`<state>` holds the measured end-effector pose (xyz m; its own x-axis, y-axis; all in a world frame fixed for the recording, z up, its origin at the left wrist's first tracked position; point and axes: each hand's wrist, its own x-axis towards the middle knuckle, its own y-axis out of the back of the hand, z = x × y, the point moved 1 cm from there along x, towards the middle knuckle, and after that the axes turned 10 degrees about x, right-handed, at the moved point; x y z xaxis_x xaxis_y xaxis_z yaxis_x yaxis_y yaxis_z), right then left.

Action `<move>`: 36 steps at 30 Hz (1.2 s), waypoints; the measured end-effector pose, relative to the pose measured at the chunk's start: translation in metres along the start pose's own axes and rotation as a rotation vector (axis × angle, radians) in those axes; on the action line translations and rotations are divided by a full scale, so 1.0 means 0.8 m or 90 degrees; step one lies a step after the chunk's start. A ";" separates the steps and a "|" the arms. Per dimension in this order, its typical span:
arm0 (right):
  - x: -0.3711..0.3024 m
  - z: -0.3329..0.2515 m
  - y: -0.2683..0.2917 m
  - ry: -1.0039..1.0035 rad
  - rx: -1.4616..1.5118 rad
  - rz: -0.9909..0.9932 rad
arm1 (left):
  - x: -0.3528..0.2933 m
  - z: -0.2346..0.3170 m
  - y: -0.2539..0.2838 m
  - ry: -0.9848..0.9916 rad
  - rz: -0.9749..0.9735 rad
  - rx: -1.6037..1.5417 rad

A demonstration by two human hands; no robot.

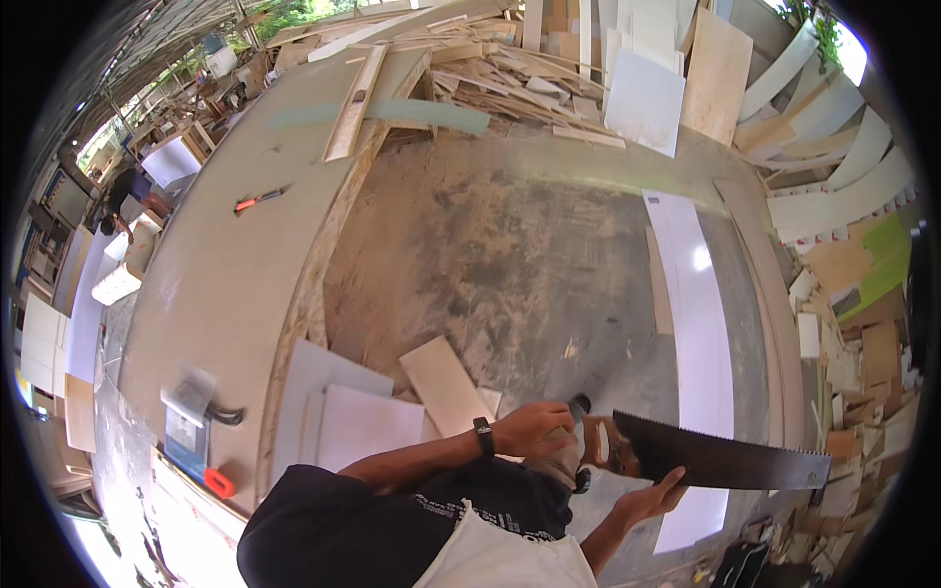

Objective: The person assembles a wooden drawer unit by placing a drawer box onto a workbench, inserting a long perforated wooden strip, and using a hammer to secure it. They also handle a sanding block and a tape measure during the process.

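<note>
A hand saw [725, 456] with a dark blade and a wooden handle [600, 443] lies across in front of my body, teeth up, its tip toward the right. My right hand [647, 500] grips the blade's lower edge near the handle, thumb against the metal. Left of the handle is my left hand [534, 429], a dark watch [483, 436] on its wrist. Its fingers are curled; what they hold, if anything, is hidden. Beyond the blade a long glossy white panel [691, 323] rests on the floor, partly covered by the saw.
To the left runs a long worktable [225, 294] bearing an orange-and-black hand tool [260, 201] and a wooden strip [358, 103]. Pale board offcuts [372, 421] lean by its near end. Scrap wood [520, 88] is piled at the back. Another person [127, 196] bends at far left.
</note>
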<state>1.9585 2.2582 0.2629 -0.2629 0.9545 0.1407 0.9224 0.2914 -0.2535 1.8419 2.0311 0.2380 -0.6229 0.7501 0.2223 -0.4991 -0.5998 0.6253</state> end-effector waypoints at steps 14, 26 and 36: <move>0.415 0.207 -0.476 -0.073 -0.019 -0.641 | 0.538 -0.182 0.199 0.098 0.334 -0.134; 0.419 0.417 -1.006 -0.146 -0.149 -1.083 | 0.692 -0.501 0.432 0.290 0.694 -0.272; 0.400 0.520 -1.384 -0.207 -0.099 -1.154 | 0.850 -0.713 0.669 0.336 0.746 0.160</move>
<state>0.7351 2.2671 0.1902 -0.8603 -0.5055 -0.0660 -0.5092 0.8585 0.0617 0.8074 2.0609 0.2973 -0.7956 -0.4114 0.4447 0.5867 -0.7063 0.3961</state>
